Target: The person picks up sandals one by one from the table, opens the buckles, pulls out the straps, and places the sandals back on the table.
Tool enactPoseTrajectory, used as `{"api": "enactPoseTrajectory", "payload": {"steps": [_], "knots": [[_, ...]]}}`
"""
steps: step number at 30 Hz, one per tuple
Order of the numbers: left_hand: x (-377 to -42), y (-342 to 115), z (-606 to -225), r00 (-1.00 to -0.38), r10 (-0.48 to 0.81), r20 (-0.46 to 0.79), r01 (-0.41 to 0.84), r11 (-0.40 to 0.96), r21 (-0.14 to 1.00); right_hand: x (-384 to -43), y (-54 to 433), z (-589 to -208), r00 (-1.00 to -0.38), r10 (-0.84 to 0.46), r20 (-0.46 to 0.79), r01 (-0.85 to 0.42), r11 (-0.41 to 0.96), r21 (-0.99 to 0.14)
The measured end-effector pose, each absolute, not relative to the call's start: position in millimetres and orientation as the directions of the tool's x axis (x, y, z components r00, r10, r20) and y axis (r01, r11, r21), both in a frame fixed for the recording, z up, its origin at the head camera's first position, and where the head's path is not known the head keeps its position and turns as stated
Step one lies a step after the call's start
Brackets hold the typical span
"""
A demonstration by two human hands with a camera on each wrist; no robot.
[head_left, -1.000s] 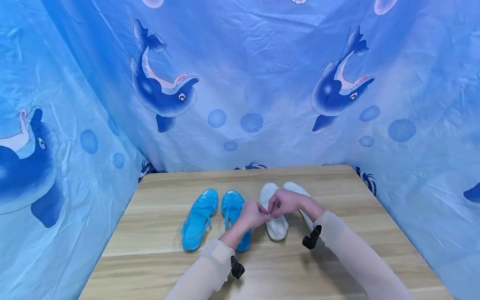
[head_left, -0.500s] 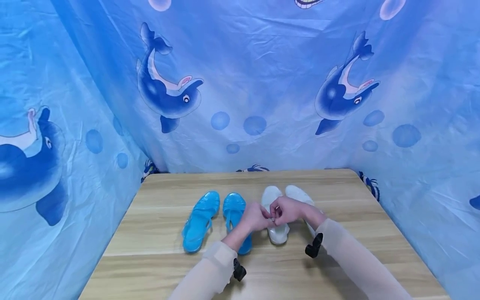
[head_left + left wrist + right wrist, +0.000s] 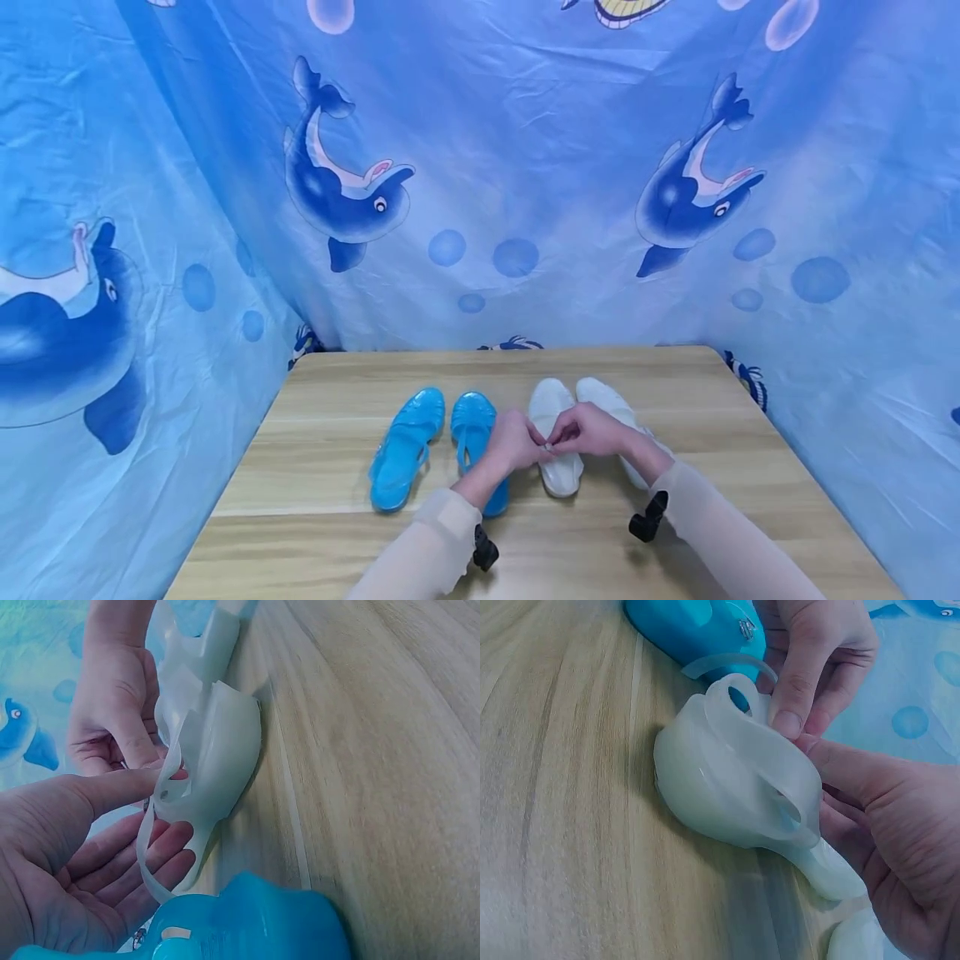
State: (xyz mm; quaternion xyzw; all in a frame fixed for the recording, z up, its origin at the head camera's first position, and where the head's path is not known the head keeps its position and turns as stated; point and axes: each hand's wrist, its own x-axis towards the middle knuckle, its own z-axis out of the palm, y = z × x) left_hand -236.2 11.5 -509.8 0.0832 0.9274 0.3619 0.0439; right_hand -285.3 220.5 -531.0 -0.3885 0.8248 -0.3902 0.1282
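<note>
A whitish translucent jelly sandal [image 3: 561, 478] lies on the wooden table, its toe pointing away from me. My left hand [image 3: 516, 440] pinches its thin strap [image 3: 143, 851] at the side, thumb and forefinger meeting near a small buckle hole. Against it, my right hand [image 3: 591, 430] pinches the same spot of the strap; the fingertips of both hands touch. In the right wrist view the sandal [image 3: 712, 769] rests on the table below the right fingers. What exactly lies between the fingertips is mostly hidden. The matching white sandal [image 3: 602, 397] lies right beside, partly under the right forearm.
Two blue jelly sandals, one further left [image 3: 400, 458] and one near the left wrist [image 3: 472, 408], lie on the wooden table [image 3: 315, 467]. A blue dolphin-print curtain [image 3: 465, 167] hangs behind and at both sides. Each sleeve carries a black wrist camera.
Both hands stay together at the strap of the white sandal, with small shifts of the fingers. The head view has tilted, so everything sits slightly lower and further right.
</note>
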Motion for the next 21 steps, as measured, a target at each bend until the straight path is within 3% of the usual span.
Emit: {"api": "enactPoseTrajectory", "payload": {"steps": [14, 21], "knots": [[-223.9, 18.1, -522.6, -0.979, 0.201, -0.024, 0.128, 0.706, 0.696, -269.9, 225.1, -555.5, -0.67, -0.728, 0.144, -0.575, 0.386, -0.721], [-235.4, 12.1, -516.4, -0.984, 0.18, 0.014, 0.142, 0.719, 0.681, -280.9, 219.5, -548.8, -0.668, -0.724, 0.172, -0.535, 0.306, -0.787]]}}
